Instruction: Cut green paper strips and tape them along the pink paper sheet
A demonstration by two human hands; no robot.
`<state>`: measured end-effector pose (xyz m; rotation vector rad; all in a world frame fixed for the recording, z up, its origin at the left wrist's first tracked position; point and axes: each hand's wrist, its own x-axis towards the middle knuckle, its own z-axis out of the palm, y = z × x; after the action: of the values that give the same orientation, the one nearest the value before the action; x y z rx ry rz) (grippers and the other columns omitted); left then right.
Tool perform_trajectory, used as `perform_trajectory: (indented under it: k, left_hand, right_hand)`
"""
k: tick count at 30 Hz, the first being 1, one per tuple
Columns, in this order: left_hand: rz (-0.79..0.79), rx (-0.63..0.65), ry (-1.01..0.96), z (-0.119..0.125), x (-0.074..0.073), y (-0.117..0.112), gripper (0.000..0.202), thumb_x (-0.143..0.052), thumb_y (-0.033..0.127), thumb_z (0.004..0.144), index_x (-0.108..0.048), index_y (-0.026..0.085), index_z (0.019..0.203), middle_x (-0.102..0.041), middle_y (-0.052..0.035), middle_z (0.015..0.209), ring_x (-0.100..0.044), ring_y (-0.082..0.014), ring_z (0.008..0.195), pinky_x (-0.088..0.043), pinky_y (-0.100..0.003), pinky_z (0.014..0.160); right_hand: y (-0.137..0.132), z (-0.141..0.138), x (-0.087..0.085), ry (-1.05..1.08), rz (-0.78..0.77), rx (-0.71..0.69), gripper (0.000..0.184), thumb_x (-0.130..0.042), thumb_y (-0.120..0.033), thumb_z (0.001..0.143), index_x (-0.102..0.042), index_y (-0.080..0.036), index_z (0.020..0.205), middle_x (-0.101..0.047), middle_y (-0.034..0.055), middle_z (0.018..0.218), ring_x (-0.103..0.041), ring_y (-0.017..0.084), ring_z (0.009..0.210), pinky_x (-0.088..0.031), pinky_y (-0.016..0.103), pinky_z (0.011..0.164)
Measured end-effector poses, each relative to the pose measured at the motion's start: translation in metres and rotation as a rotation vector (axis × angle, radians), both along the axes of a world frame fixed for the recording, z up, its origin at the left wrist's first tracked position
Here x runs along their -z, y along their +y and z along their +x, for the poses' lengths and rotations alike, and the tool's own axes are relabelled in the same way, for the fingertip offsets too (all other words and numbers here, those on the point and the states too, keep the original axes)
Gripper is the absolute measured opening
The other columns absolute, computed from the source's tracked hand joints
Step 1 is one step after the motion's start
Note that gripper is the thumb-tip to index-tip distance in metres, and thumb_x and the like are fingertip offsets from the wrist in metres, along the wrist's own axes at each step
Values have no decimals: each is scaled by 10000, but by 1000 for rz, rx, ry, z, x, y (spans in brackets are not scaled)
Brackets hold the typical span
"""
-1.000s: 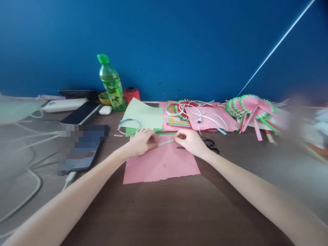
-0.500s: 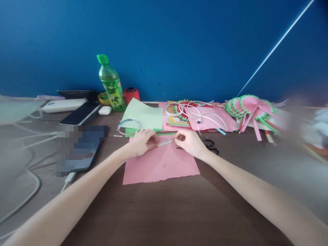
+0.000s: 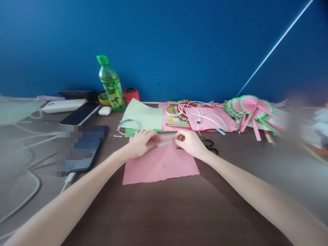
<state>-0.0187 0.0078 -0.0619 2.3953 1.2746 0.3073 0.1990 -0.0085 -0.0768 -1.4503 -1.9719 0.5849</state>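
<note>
Left hand (image 3: pixel 142 142): fingers curled low at one end of a pale strip (image 3: pixel 165 143); from where I stand, I cannot tell whether they pinch it or press it down.
Right hand (image 3: pixel 188 142): narrow, thumb and fingertips closed on the strip's other end.
Phone (image 3: pixel 94 150): outside the left forearm, with a cable plugged into its near end.
Green bottle (image 3: pixel 111 85): upright, well beyond the left hand.
Ring-shaped roll (image 3: pixel 138 127): just past the left hand, by a pale green sheet (image 3: pixel 146 114).
Pale strip: between the two hands, slightly slanted, over the pink sheet.
Pink sheet (image 3: pixel 164 167): beneath both hands, its ragged edge toward the person.
Scissors (image 3: pixel 211 147): passing under the right hand, black handles showing to its right, blade tip to its left.
White cable (image 3: pixel 199 120): loosely looped beyond the right hand.
Pleated paper fan (image 3: pixel 252 106): far off to the right hand's right, pink and green.
</note>
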Motion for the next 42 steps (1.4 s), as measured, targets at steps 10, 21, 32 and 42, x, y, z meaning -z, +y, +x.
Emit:
perform_trajectory:
  k: [10,21,32,42]
  left_hand:
    - [23,26,-3,0,3,2,199,-505,276,778,-565,243,965,-541,-20,951,-444,-225,953,-284,-402,885]
    - [136,160,65,-2,5,-6,422,-362,142,874,-601,394,1114,-480,-30,935,-399,-191,916,-294,-372,858]
    - [109,158,103,-2,0,-5,443,-371,135,875,-565,438,1134,-469,-20,935,-387,-183,927,-283,-377,882]
    - [133,166,83,-3,1,-6,399,-375,188,894,-569,455,1119,-491,-15,944,-399,-185,936,-288,-386,883]
  right_hand:
    - [1,0,-3,-44,-20,10,111,-535,-246,726,-502,-191,636,-557,-3,571,-494,128,531,-354,251,542]
    - [7,10,0,-116,36,93,127,-590,-248,685,-472,-200,698,-522,1,701,-494,165,710,-359,269,622]
    - [1,-3,4,-167,173,66,167,-599,-296,723,-457,-208,739,-506,7,687,-504,198,776,-369,289,651]
    - [4,2,2,-116,123,123,104,-567,-189,719,-465,-207,728,-532,11,724,-505,193,780,-382,300,681]
